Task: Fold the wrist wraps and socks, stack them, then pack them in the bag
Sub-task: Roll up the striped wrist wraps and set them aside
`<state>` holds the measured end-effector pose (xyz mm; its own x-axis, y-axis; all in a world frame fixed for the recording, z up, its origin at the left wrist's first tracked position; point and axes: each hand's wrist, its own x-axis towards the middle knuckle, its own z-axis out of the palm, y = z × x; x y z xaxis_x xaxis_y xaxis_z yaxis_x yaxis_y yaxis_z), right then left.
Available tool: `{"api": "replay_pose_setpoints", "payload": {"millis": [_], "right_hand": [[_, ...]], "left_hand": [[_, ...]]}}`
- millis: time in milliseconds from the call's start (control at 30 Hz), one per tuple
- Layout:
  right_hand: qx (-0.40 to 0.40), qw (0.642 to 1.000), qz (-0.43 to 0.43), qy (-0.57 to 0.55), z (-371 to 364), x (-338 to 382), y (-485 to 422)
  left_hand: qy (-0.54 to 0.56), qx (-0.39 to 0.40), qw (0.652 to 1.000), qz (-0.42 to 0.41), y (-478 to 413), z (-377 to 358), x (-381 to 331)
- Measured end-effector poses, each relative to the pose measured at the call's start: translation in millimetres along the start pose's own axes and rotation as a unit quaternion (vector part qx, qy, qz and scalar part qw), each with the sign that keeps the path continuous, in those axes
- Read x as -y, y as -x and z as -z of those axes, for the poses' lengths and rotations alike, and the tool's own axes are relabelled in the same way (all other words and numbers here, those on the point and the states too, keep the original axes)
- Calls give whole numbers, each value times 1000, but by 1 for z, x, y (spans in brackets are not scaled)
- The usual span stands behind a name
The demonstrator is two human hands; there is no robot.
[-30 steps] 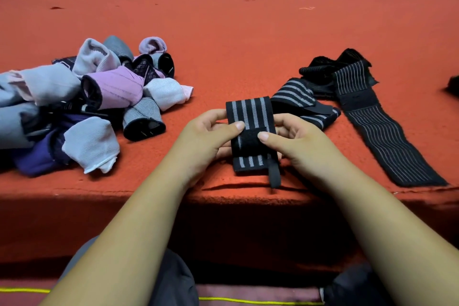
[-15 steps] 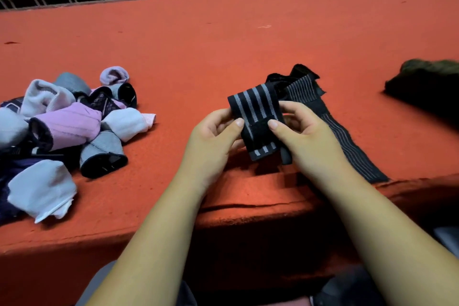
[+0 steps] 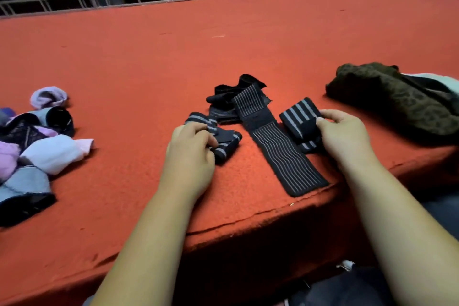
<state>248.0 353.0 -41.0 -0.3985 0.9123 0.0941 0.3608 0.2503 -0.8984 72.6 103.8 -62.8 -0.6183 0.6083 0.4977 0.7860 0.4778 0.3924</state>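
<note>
Sock pile [image 3: 37, 146] at the left edge and dark bag [image 3: 387, 104] at the right edge are cut off by the frame. Folded wrap [image 3: 298, 119], black with grey stripes, sits right of centre over the tabletop [image 3: 149, 69], clamped in the right hand's [image 3: 345, 136] grip. Half a second ago both hands held it. Now the left hand's [image 3: 191, 154] grip closes on a second wrap [image 3: 223, 141] at centre, partly covering it.

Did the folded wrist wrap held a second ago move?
Yes. The folded wrap crossed from left of the long flat wrap to its right, nearer the bag, held by the right hand.
</note>
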Motion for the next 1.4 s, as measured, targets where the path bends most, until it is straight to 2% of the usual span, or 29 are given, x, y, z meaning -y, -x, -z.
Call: {"api": "replay_pose_setpoints", "payload": {"millis": [167, 300, 467, 633, 733, 867, 1067, 1200, 1333, 1400], "right_hand": [[-39, 986, 47, 155, -5, -5, 4], [-89, 982, 114, 124, -5, 0, 23], [-59, 978, 190, 64, -20, 11, 49], [31, 967, 255, 7, -43, 26, 72], [110, 968, 222, -45, -56, 40, 89], [189, 957, 185, -121, -65, 58, 115], [261, 928, 225, -138, -72, 78, 147], [335, 897, 204, -203, -75, 82, 168], [403, 868, 180, -226, -70, 80, 182], [464, 847, 138, -219, -60, 80, 188]], "left_hand": [[-57, -1, 998, 16, 0, -4, 0], [-55, 1, 998, 24, 0, -8, 8], [-28, 21, 999, 29, 2, -6, 8], [62, -49, 997, 20, 11, 12, 2], [117, -93, 989, 0, 23, 29, -8], [127, -125, 983, -39, 47, 48, -12], [138, -148, 979, -12, 72, 83, -1], [177, -175, 968, 38, 82, 108, 10], [210, -188, 947, 154, 88, 136, 33], [241, -181, 932, 203, 93, 148, 44]]}}
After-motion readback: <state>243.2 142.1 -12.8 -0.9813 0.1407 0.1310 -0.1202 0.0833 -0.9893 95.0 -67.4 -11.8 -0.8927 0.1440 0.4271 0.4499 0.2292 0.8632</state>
